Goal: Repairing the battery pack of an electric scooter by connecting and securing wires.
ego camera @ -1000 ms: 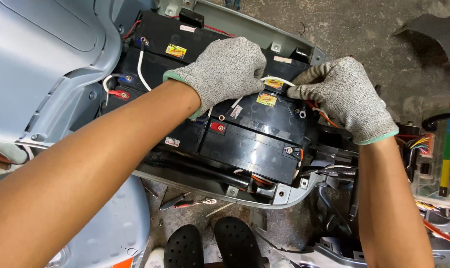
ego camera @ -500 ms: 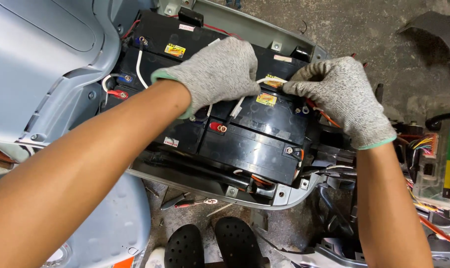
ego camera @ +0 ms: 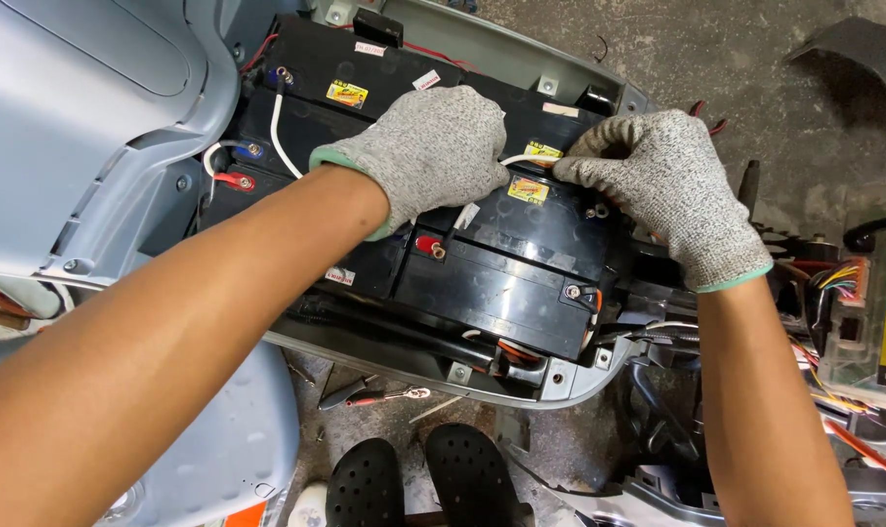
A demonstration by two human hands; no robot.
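Observation:
Several black batteries (ego camera: 506, 278) sit packed in the grey tray (ego camera: 570, 376) of an opened scooter. Both my hands wear grey knit gloves. My left hand (ego camera: 438, 151) rests on top of the batteries, its fingers curled around a white wire (ego camera: 517, 158). My right hand (ego camera: 658, 185) pinches the same white wire near a yellow label (ego camera: 529, 189) on the right battery. A red terminal (ego camera: 427, 245) shows just below my left hand.
Pale blue scooter body panels (ego camera: 82, 107) fill the left side. A red-capped cable end (ego camera: 233, 180) and a white lead (ego camera: 275, 122) lie at the left batteries. Coloured wiring and a connector (ego camera: 843, 293) hang at right. Black shoes (ego camera: 418, 483) and pliers (ego camera: 370, 395) are on the concrete floor.
Both hands have shifted slightly left along the battery top while still holding the white wire. The batteries have not moved.

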